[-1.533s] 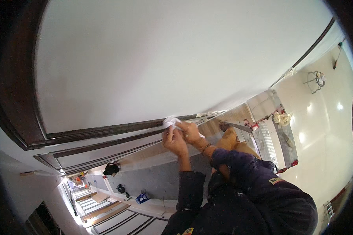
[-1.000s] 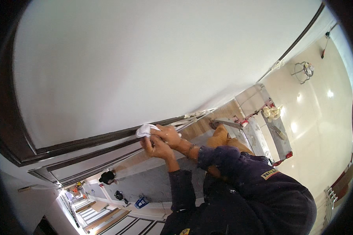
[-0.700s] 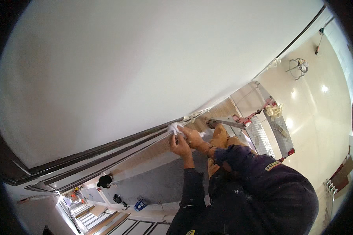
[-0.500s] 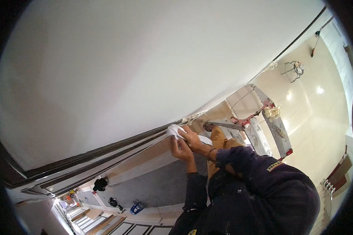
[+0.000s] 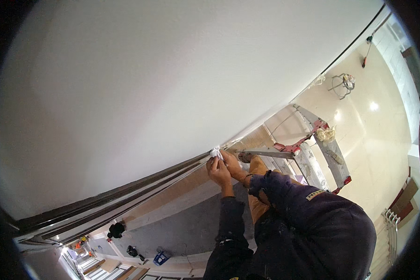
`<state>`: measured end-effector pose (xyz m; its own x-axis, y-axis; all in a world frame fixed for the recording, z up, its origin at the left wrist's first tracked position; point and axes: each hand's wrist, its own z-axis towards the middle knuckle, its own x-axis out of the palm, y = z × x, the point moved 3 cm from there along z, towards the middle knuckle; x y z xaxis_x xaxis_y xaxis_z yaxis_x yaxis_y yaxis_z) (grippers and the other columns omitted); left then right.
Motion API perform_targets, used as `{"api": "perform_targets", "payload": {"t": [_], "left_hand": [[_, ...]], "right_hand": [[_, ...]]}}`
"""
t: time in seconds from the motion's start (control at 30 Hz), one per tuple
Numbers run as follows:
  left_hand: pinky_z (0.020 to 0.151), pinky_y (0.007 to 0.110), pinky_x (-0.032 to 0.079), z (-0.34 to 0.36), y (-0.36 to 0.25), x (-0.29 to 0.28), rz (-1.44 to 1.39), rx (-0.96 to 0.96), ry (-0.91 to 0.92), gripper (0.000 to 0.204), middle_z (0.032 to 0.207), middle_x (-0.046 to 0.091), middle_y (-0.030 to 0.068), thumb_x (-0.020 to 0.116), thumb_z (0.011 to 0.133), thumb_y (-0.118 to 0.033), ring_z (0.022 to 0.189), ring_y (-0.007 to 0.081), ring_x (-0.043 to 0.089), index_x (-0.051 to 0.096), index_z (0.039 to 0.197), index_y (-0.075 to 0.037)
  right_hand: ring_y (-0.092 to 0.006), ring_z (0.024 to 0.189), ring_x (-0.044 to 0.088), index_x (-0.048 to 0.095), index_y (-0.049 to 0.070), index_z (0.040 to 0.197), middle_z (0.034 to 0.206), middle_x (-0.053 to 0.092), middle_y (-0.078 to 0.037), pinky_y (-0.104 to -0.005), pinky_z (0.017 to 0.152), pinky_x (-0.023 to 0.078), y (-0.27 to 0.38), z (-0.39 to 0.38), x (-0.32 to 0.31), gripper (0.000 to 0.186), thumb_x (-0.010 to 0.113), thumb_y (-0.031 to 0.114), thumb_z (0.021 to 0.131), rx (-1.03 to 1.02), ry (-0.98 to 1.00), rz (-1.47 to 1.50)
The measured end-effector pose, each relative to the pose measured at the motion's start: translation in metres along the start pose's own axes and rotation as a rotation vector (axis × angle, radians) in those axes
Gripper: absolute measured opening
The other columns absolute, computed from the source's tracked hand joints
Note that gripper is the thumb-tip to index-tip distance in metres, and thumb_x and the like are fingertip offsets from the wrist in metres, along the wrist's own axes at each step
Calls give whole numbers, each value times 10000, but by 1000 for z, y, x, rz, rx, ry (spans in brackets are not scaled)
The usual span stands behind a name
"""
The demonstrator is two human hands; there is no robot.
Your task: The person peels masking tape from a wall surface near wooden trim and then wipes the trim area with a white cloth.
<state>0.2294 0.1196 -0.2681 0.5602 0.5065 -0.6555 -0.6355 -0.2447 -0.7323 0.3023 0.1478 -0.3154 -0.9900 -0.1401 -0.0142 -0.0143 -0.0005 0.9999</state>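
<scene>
A bunched white cloth (image 5: 215, 152) is pinched between my two hands, against the dark trim (image 5: 172, 166) at the lower edge of the large white wall panel (image 5: 149, 93). My left hand (image 5: 219, 171) is closed on it from below, fingertips drawn together. Just to the right, my right hand (image 5: 233, 165) also has its fingers closed at the cloth. Part of the right fingers is hidden behind the left hand, and the rest of the cloth is covered by both.
At my right stands a metal ladder (image 5: 308, 163) with red fittings and crumpled pale material (image 5: 326, 134) on top. Beyond it is a round-framed metal stool (image 5: 344, 85). A blue crate (image 5: 161, 257) and a black bag (image 5: 116, 229) lie on the floor at lower left.
My hands have come closer together and against the trim. The cloth is bunched smaller, and its loose length beside my right hand no longer shows. The view has shifted slightly.
</scene>
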Motion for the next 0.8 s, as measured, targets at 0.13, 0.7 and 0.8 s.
{"api": "perform_targets", "payload": {"t": [0.13,0.7,0.8], "left_hand": [[823,409,543,-2,20,22,144,-84,82,232,1037,708,196,673,894,-116,941,337,680,735,1073,18],[853,365,519,-88,38,-67,-459,-515,-99,490,1274,585,129,497,1034,-398,1026,243,612,576,1292,11],[849,376,510,-136,48,-82,-474,-739,-81,513,1288,535,107,476,1037,-451,1006,240,594,530,1315,-24]], "right_hand": [[-429,1037,647,498,40,1397,1174,649,-255,-494,844,524,-6,1,-10,531,625,155,894,193,153,-224],[-430,937,638,607,24,1199,1097,640,-206,-476,754,529,72,-2,4,320,616,209,938,-84,-36,-171],[-433,912,641,625,36,1123,1099,642,-193,-488,737,517,32,-4,1,250,626,193,928,-30,-53,-251]]}}
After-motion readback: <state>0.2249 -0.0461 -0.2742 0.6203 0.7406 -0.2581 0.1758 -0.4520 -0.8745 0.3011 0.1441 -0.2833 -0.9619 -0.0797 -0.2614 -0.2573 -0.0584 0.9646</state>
